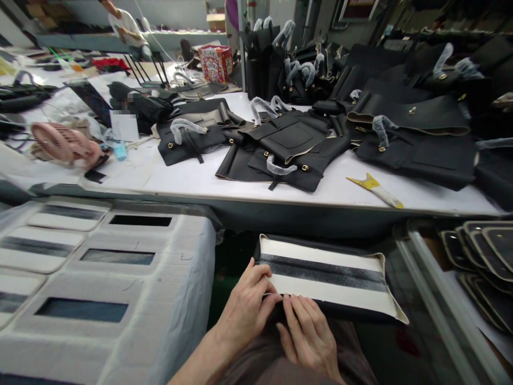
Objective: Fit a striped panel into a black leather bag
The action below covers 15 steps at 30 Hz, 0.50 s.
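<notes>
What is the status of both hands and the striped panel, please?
Left hand at near-left corner of striped panel; right hand alongside, at near edge. Panel white, dark strip lengthwise. No obstruction seen at hands.

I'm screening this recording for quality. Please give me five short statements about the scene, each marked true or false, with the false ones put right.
1. The left hand and right hand are both at the near edge of the panel. True.
2. The panel's dark stripe runs between two white bands. True.
3. The fan is black. False: it is pink.
4. The yellow tool lies on the panel. False: it lies on the table, near its front edge.
5. Several bag handles on the table are wrapped in clear plastic. True.
</notes>
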Tool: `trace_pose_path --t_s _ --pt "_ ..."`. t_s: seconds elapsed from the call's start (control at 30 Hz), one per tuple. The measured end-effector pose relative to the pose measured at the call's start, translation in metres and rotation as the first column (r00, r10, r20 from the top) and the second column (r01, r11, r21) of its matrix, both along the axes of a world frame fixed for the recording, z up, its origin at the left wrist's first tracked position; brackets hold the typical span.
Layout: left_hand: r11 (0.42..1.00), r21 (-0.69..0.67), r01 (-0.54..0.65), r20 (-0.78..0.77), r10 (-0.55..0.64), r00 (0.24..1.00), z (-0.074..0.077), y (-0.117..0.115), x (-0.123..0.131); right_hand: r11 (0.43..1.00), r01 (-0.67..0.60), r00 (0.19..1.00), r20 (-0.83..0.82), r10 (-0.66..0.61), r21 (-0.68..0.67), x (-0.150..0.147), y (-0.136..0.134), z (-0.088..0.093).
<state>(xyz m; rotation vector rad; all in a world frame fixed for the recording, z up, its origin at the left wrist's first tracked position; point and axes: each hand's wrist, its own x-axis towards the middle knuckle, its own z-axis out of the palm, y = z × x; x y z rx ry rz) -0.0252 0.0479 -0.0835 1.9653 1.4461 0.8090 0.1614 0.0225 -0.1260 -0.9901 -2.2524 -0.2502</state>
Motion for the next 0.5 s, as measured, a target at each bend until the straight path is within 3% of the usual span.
trace_pose_path --t_s 0.27,0.5 --pt "0.999 -0.044 -0.028 0.044 0.030 0.999 -0.002 -0.002 -0.023 1.000 -0.012 0.999 0.033 0.012 0.009 -0.006 0.000 0.003" --pt "0.995 -0.021 -0.098 0.046 0.099 0.994 -0.014 -0.013 -0.015 0.999 0.033 0.999 0.004 -0.033 -0.018 -0.017 0.000 0.003"
